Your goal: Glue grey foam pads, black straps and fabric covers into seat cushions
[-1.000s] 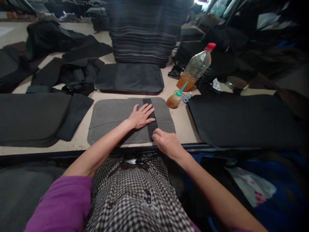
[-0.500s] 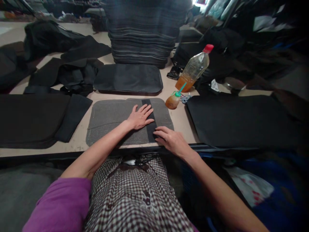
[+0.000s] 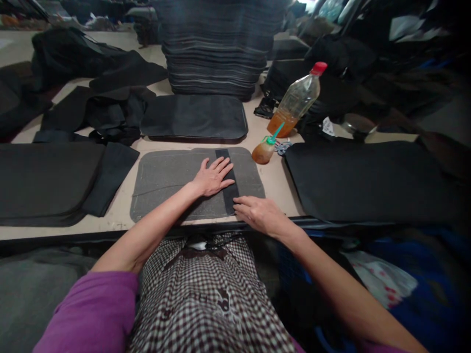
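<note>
Treat the narrow black fabric strip across the grey round-cornered fabric panel as likely light, pliable, best pinched at the near end, with left hand spread atop, right hand alongside, grip unclear.

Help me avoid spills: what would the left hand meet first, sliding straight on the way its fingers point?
Likely the green-nozzled squeeze bottle by the far right corner of the gray panel, though depth is unclear.
</note>
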